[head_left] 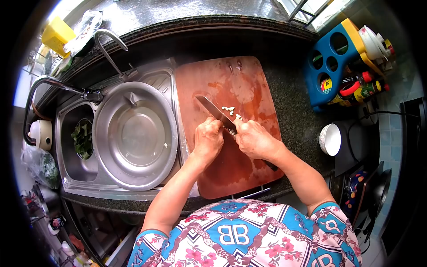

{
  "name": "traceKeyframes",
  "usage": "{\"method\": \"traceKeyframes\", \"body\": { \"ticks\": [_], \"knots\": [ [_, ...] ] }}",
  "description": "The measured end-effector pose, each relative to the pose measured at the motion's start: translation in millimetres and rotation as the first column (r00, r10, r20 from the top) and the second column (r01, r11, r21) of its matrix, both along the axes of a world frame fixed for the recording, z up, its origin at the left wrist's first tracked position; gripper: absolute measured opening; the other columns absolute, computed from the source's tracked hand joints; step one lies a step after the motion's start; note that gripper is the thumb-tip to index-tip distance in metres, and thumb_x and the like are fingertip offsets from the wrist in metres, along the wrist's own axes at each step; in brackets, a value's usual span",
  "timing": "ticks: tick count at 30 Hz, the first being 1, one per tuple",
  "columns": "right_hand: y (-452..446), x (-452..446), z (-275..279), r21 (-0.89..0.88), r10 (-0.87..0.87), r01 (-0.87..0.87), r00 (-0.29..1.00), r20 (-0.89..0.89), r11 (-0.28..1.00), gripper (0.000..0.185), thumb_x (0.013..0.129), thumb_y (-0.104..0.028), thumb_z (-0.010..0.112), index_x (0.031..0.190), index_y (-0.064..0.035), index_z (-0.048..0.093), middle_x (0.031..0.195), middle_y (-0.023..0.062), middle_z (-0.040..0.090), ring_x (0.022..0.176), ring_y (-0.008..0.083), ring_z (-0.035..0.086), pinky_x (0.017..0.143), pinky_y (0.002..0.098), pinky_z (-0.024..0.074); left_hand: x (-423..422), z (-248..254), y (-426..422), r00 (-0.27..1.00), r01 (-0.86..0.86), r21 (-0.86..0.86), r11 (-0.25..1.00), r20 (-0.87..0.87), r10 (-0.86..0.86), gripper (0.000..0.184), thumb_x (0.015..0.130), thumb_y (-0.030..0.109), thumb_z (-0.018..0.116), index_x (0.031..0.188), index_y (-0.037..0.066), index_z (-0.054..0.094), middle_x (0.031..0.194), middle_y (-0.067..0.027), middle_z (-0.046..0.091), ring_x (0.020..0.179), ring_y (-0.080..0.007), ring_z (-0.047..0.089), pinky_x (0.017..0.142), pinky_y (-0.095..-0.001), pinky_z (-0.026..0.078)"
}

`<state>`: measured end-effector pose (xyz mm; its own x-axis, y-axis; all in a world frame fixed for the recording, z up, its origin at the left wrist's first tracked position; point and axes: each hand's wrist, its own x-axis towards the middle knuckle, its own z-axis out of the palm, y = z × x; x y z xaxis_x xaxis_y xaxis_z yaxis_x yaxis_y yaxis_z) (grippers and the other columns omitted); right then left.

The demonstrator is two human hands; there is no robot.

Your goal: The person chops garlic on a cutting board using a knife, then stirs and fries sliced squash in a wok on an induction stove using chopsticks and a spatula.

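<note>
A kitchen knife (212,108) lies slantwise over the reddish wooden cutting board (235,173), its blade pointing up and left. My right hand (256,139) is closed around it near the back of the blade; a dark handle end shows below my wrist. Beside the blade's near side, my left hand (208,139) is closed, with curled fingertips at some pale garlic pieces (231,132) between both hands. How firmly it pinches them is partly hidden. Several small white garlic pieces (228,108) lie on the board beyond the blade.
Left of the board, a large metal basin (103,147) with water rests over the sink (66,167); leafy greens (82,140) sit in the left bowl. A faucet (58,80) arches above. At right stand a blue rack (321,73) with bottles and a white bowl (330,139).
</note>
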<state>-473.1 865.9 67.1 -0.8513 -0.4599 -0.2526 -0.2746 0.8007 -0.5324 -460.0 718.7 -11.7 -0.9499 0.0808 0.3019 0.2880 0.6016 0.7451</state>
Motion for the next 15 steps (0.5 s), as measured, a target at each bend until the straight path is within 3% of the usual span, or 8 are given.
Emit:
{"method": "traceKeyframes", "body": {
  "ticks": [6,10,12,15],
  "knots": [
    [2.7,-12.0,-10.4,-0.078,-0.030,0.037,0.996,0.087,0.996,0.014,0.075,-0.003,0.047,0.083,0.0076,0.050,0.075,0.0297,0.057,0.076,0.0453,0.057,0.067,0.0487,0.0462,-0.6,-1.0,-0.4,1.000,0.009,-0.021,1.000,0.013,-0.009,0.004,0.068,-0.003,0.060,0.071,0.000,0.061,0.070,-0.0155,0.059,0.065,-0.0317,0.059,0.060,-0.0368,0.047],
    [5.0,-10.4,-4.6,-0.039,-0.048,0.056,0.983,0.177,0.998,0.015,0.075,-0.003,0.046,0.084,0.0083,0.050,0.077,0.0303,0.057,0.078,0.0453,0.056,0.068,0.0487,0.0456,-0.5,3.4,-1.6,1.000,0.009,0.039,0.999,0.015,-0.010,0.004,0.068,-0.003,0.060,0.071,0.000,0.061,0.070,-0.0156,0.058,0.065,-0.0321,0.059,0.060,-0.0370,0.047],
    [6.6,-3.4,-9.9,-0.112,-0.002,0.009,0.998,0.064,0.994,0.016,0.075,-0.003,0.046,0.086,0.0084,0.046,0.072,0.0302,0.055,0.073,0.0453,0.055,0.065,0.0475,0.0448,-1.7,5.1,-1.0,0.999,0.012,-0.055,0.998,0.036,-0.010,0.005,0.069,-0.003,0.060,0.072,-0.001,0.062,0.071,-0.0158,0.059,0.066,-0.0317,0.060,0.061,-0.0366,0.047],
    [3.7,-5.9,-19.3,-0.077,0.004,-0.001,1.000,0.030,0.997,0.018,0.076,-0.005,0.046,0.088,0.0081,0.046,0.074,0.0295,0.056,0.072,0.0450,0.055,0.065,0.0474,0.0452,-0.9,3.1,-0.2,0.998,0.019,-0.071,0.997,0.060,-0.015,0.005,0.069,-0.003,0.060,0.074,-0.001,0.062,0.071,-0.0155,0.060,0.066,-0.0314,0.059,0.061,-0.0370,0.047]
  ]
}}
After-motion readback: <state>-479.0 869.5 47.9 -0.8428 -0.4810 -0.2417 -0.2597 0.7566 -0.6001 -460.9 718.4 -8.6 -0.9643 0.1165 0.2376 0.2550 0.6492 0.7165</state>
